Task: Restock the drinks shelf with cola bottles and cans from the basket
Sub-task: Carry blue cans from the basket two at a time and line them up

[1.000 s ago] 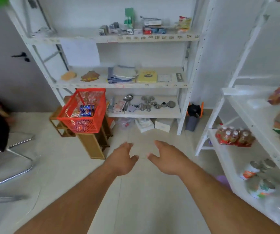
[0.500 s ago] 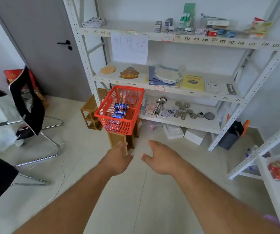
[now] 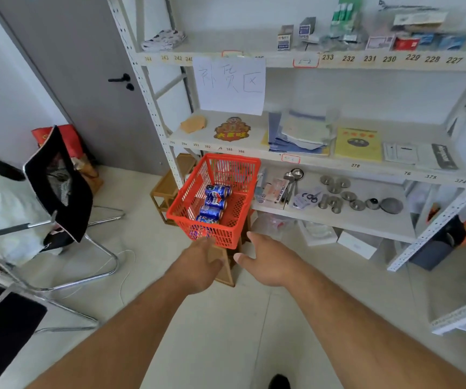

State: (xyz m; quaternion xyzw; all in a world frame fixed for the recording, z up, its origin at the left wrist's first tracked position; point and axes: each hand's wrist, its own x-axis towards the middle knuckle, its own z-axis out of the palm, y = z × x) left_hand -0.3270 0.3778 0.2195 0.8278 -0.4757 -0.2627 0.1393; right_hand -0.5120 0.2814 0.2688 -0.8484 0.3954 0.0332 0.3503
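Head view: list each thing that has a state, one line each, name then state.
red basket: upright on a wooden stand, holding cans
cola cans: lying on their sides in the basket
left hand: open, empty, near the basket's front wall
right hand: open, empty, beside the basket
grey door: shut
paper sign: hanging from the shelf edge

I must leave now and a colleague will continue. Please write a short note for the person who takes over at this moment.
Left hand: open, holds nothing, reaching toward the red basket.
Right hand: open, holds nothing, just short of the basket.
Basket: on a wooden stool in front of the white shelving; blue cola cans lie inside. No bottles can be made out.
Done: nothing taken out that can be seen.
Left: take the cans and put them on the drinks shelf, which is not clearly in view.
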